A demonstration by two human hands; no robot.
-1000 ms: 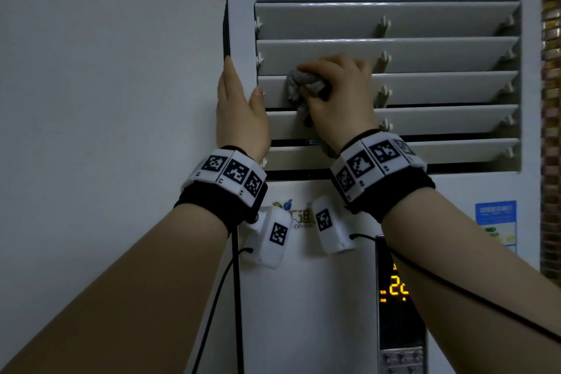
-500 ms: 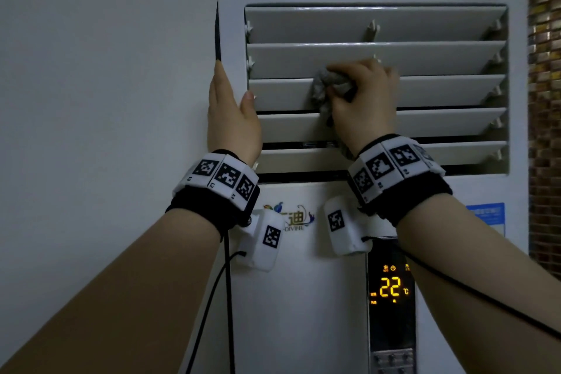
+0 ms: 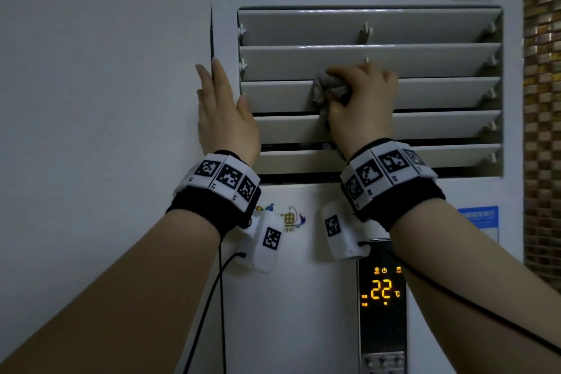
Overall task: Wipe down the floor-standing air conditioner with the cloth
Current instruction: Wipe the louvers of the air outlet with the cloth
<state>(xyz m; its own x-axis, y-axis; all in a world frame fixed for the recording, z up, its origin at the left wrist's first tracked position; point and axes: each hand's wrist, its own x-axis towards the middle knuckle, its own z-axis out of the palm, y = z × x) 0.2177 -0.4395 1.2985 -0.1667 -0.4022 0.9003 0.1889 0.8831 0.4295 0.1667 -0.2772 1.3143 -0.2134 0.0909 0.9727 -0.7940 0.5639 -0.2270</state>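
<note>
Head view of a white floor-standing air conditioner (image 3: 303, 297) against a pale wall (image 3: 91, 70). The right hand (image 3: 362, 103) is closed around a crumpled grey cloth (image 3: 326, 88), pressing it against the third louvre (image 3: 440, 92) from the top, near the middle of the outlet grille; a tail of cloth hangs down over the slat below. The left hand (image 3: 226, 117) lies flat and wide, fingers extended, against the left edge of the cabinet beside the louvres, the thumb touching the frame at the grille's left margin; it holds nothing. Both wrists carry black bands with white marker tags (image 3: 226, 174), and thin black cables (image 3: 221, 297) run down from them. Below the grille, a dark control panel (image 3: 382, 313) shows "22 °C" in orange digits. A blue label (image 3: 478, 218) sits at the cabinet's right side, and a tiled surface (image 3: 542, 130) borders the unit on the right.
</note>
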